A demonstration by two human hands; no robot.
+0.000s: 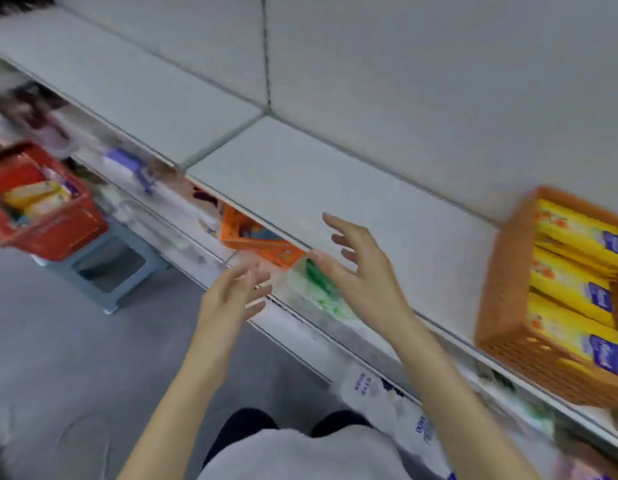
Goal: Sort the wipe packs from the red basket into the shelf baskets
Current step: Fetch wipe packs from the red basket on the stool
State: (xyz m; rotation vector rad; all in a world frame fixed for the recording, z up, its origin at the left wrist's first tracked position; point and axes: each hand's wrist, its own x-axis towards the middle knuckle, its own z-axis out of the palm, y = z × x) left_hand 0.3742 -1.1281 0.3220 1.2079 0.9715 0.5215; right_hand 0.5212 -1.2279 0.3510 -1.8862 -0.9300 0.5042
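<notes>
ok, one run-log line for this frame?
left hand: open, empty | right hand: open, empty | red basket: packs left, on stool | orange basket: yellow packs, on shelf | phase: between picks

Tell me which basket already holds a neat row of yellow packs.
The orange basket on the top shelf at right: its yellow packs stand in a row. The red basket at left holds a loose jumble.

Both bare arms stretched forward; left hand (236,292) and right hand (361,268) empty, fingers spread, palms facing inward.
</notes>
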